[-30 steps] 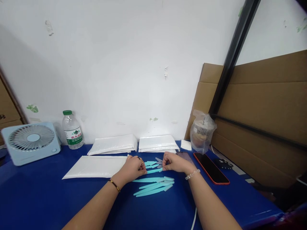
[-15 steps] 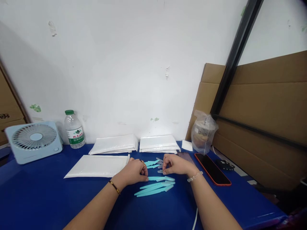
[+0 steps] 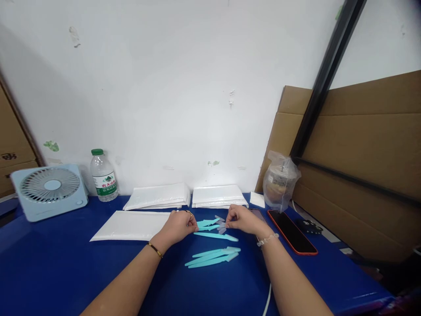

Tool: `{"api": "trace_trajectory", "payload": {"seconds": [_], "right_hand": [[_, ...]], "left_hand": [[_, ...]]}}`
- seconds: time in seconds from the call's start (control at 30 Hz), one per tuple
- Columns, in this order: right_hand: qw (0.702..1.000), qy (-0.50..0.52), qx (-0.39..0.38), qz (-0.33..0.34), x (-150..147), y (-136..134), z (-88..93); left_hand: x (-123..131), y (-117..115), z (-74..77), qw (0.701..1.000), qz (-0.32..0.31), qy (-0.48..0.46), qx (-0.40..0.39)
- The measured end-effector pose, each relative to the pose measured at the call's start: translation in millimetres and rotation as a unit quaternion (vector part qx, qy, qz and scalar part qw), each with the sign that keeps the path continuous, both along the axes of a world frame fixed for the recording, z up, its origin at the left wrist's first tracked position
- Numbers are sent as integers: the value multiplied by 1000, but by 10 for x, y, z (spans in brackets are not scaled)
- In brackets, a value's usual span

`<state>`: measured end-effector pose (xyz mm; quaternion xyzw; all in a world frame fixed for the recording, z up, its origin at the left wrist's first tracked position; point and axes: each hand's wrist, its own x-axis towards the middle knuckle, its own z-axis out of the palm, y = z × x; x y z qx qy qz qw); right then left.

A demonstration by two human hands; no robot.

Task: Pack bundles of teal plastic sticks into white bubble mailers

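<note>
My left hand is curled, its fingertips pinched on the end of a teal plastic stick in a small group between the hands. My right hand is also pinched, its fingertips at some small clear caps beside that group. What it holds is too small to make out. A single teal stick lies just in front of both hands. A pile of several teal sticks lies nearer me on the blue table.
A flat white envelope lies left of my left hand, with two stacks of them behind. A fan and water bottle stand far left. A bagged drink cup, a phone and cardboard are on the right.
The teal stick that my hands held between them now lies alone on the table. Both hands have moved a little farther back to the far group of teal pieces.
</note>
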<state>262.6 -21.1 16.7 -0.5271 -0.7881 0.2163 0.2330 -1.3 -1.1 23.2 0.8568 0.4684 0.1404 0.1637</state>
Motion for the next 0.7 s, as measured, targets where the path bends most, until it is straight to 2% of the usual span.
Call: {"api": "trace_trajectory", "payload": {"seconds": [0.13,0.2,0.3,0.47,0.57,0.7], "right_hand": [[999,-16,3,-42,62,-6,-4],[999,-34,-32,-19,75,-29,0],[993,-77,-85,39,46,-69,11],[993,-68,-81,60,-52,-93,21],[998,-44,-49,24,-44,-65,7],[999,-17,-3,-35,10,-36,11]], "left_hand": [[-14,13,-19,999,30,-12,1],[13,-6,-30,1000,20,-10,11],[73,-49,-55,999,-32,1,17],[118,-94,-73,997,-70,24,29],[71,-61,-48,996,-53,37,53],[-11,20,-12,997,17,32,71]]}}
